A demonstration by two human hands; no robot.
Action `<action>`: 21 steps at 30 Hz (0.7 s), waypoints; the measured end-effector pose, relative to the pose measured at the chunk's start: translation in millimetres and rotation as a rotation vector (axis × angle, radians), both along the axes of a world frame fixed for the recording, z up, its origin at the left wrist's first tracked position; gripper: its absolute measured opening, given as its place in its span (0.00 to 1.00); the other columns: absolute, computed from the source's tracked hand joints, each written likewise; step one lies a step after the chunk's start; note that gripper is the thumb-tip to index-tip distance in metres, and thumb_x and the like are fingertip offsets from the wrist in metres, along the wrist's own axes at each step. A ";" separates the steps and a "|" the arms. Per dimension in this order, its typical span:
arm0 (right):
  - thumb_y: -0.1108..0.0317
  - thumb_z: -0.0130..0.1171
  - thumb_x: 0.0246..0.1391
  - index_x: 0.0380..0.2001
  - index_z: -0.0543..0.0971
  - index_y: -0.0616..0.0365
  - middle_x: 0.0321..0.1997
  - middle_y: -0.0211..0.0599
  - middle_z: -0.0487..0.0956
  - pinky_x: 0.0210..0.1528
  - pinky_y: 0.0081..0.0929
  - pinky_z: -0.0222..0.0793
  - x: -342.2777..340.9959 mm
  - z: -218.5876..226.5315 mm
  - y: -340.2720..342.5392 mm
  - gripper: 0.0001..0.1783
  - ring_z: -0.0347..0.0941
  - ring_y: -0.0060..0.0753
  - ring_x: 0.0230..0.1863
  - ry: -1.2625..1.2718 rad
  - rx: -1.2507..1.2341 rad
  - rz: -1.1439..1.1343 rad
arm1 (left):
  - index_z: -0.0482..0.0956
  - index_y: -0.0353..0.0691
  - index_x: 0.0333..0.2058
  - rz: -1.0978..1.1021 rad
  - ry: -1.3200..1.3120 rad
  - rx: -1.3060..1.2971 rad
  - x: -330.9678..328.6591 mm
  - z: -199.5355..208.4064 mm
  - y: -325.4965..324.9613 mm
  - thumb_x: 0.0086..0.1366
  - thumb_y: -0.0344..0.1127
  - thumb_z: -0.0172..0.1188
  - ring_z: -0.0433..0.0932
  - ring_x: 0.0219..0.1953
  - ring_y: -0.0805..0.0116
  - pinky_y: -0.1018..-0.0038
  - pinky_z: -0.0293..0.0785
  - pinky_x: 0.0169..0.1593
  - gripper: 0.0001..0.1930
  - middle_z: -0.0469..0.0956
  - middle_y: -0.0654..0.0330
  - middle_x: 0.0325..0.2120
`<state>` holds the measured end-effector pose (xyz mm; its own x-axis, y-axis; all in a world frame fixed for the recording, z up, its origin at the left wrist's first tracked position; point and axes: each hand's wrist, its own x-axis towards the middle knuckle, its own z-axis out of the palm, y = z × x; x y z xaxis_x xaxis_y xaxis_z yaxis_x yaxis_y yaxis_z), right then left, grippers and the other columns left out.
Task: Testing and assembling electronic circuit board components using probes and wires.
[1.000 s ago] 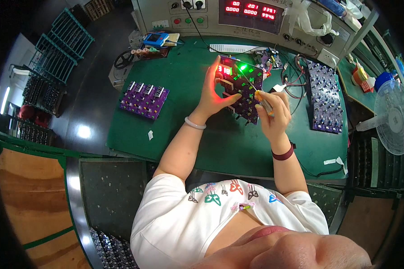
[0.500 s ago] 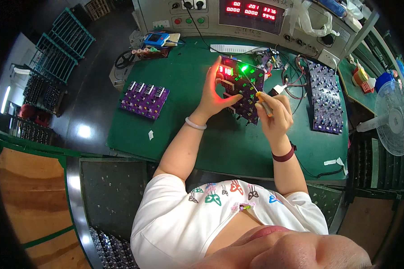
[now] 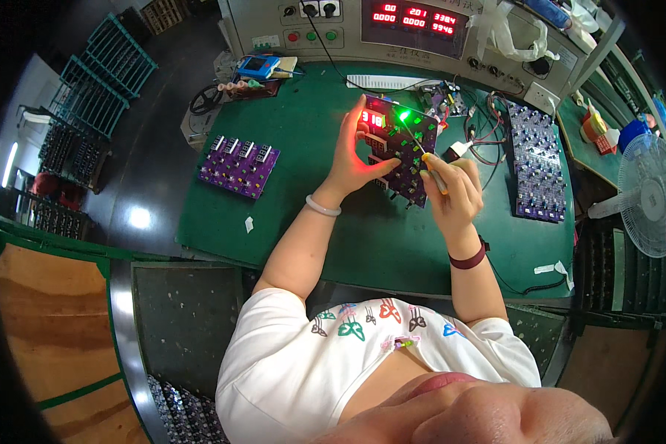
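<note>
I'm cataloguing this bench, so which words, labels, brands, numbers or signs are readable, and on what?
I'll give places and kinds, not transcriptions.
Grey console: red digits on its dark display, printed characters beneath.
Circuit board in the left hand: red lit digits.
Fan hub: marking too small to read.

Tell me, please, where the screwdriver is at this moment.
In the head view, the screwdriver is right of centre, in the right hand, its shaft slanting up and left over the purple circuit board that the left hand holds.
</note>
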<state>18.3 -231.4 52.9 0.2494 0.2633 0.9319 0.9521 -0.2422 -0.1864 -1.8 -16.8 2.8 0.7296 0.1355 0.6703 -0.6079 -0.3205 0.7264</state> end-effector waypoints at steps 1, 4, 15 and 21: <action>0.77 0.74 0.40 0.42 0.83 0.60 0.29 0.34 0.81 0.35 0.29 0.69 0.1 -0.3 0.1 0.20 0.72 0.36 0.29 0.000 0.000 -0.001 | 0.44 0.38 0.73 -0.001 0.000 0.000 -0.2 0.1 -0.4 0.48 0.31 0.79 0.71 0.58 0.65 0.68 0.74 0.56 0.61 0.63 0.56 0.62; 0.77 0.74 0.40 0.42 0.83 0.60 0.30 0.34 0.81 0.35 0.29 0.69 0.7 -1.6 0.8 0.21 0.72 0.36 0.29 -0.013 0.011 0.006 | 0.44 0.38 0.73 0.011 0.005 -0.009 -2.1 1.4 -1.2 0.47 0.31 0.79 0.71 0.59 0.64 0.68 0.74 0.57 0.61 0.63 0.56 0.62; 0.77 0.73 0.40 0.42 0.83 0.61 0.30 0.33 0.82 0.35 0.30 0.68 1.1 0.7 0.5 0.21 0.72 0.36 0.29 -0.023 0.011 0.005 | 0.49 0.38 0.72 0.026 -0.005 -0.050 0.1 2.3 -3.9 0.44 0.34 0.81 0.71 0.59 0.62 0.67 0.73 0.57 0.60 0.63 0.53 0.60; 0.77 0.73 0.41 0.42 0.83 0.60 0.30 0.33 0.82 0.35 0.30 0.68 0.5 0.6 0.5 0.20 0.72 0.35 0.29 -0.019 0.007 -0.007 | 0.50 0.39 0.72 0.034 -0.019 -0.048 1.2 -0.2 -3.2 0.44 0.34 0.81 0.71 0.58 0.62 0.67 0.73 0.56 0.60 0.64 0.55 0.60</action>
<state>18.9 -230.9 53.5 0.2330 0.2555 0.9383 0.9540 -0.2472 -0.1696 -0.6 -20.0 2.6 0.7113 0.1922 0.6761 -0.6109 -0.3067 0.7299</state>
